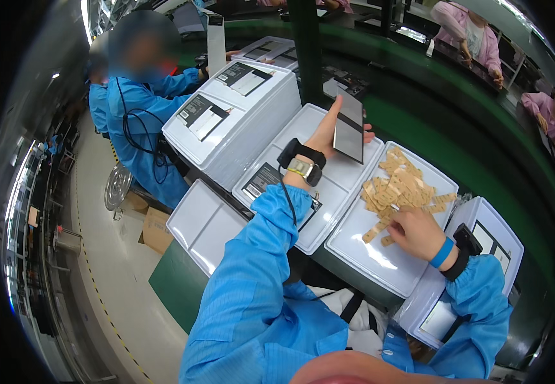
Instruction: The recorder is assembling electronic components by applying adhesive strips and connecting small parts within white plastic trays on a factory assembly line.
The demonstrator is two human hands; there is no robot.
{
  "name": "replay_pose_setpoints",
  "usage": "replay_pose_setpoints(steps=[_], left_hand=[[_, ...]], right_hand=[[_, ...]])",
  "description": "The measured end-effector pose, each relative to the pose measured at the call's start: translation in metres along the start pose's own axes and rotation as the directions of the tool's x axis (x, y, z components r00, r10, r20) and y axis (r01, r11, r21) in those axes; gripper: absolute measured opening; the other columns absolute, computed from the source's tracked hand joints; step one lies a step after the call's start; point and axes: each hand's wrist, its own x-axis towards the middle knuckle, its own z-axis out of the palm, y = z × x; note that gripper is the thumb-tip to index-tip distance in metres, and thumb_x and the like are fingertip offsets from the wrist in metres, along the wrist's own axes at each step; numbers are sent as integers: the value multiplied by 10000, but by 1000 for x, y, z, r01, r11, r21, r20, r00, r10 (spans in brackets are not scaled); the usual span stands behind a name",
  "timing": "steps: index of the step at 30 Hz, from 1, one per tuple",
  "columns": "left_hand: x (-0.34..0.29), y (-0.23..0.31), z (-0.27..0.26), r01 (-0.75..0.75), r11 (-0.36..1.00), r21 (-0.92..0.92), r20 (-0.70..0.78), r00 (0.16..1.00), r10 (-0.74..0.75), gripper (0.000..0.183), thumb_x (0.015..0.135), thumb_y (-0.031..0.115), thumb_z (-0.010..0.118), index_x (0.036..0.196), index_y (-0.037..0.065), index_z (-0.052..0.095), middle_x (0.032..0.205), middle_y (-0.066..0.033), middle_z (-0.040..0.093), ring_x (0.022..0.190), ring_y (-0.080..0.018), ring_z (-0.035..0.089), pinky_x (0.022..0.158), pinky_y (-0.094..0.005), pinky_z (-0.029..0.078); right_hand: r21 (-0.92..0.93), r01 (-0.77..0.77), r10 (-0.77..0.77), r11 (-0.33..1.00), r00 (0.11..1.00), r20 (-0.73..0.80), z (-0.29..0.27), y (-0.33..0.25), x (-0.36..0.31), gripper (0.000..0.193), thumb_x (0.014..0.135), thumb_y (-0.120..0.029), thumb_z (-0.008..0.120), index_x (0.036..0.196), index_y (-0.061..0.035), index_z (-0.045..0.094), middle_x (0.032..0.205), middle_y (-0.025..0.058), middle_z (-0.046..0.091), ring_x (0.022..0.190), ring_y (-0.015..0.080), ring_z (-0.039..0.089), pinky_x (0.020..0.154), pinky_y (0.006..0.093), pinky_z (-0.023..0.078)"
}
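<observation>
In my left hand (321, 137) is a thin flat pouch battery (349, 127), grey with a dark band, tilted up above a white tray (290, 139). The thumb lies along one side and fingertips show past the other. My right hand (416, 233) is closed in a pinch at the near edge of a heap of small tan strips (400, 182). Whatever lies between its fingertips is hidden. The strips rest in another white tray (380, 272). Flat black-and-silver batteries (264, 181) lie in the tray under my left forearm.
Stacked white trays (252, 115) stand at the far left, with batteries on top. A white tray (204, 224) sits near my left elbow, another stack (492, 221) beyond my right wrist. A co-worker in blue (140, 121) stands at left. A dark green post (307, 51) rises behind the trays.
</observation>
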Motion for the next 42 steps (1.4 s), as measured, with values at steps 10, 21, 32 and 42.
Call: replay_pose_setpoints(steps=[10, 21, 32, 42], left_hand=[[5, 10, -44, -92, 292, 952, -105, 798, 593, 882, 1025, 702, 380, 1054, -129, 671, 1085, -319, 703, 1025, -453, 658, 894, -467, 490], [-20, 11, 23, -228, -190, 955, 271, 404, 874, 284, 951, 183, 708, 1192, 36, 681, 1016, -96, 735, 915, -225, 699, 827, -350, 531], [-48, -114, 75, -563, -230, 794, 575, 818, -18, 284, 942, 272, 709, 1105, 42, 679, 973, -106, 656, 873, -309, 690, 740, -409, 561], [-49, -40, 85, -567, 127, 814, 485, 784, 388, 205, 1029, 151, 605, 1103, -4, 716, 937, -71, 710, 770, -126, 628, 706, -267, 516]], right_hand=[[-38, 21, -22, 999, 1000, -19, 2, -2, 4, 166, 854, -161, 688, 846, 2, 715, 832, 190, 686, 803, 388, 679, 733, 468, 548], [-53, -11, 13, 999, 999, 39, 8, 13, -2, 213, 876, -200, 664, 839, 7, 701, 825, 207, 685, 793, 392, 688, 734, 478, 551], [-22, 172, -154, 985, 925, 347, 5, 5, -15, 268, 875, -251, 721, 831, 14, 720, 784, 195, 709, 795, 387, 718, 725, 484, 579], [-59, 201, -166, 978, 915, 367, 8, 4, -4, 246, 864, -229, 712, 837, 15, 728, 805, 209, 716, 810, 396, 716, 723, 483, 570]])
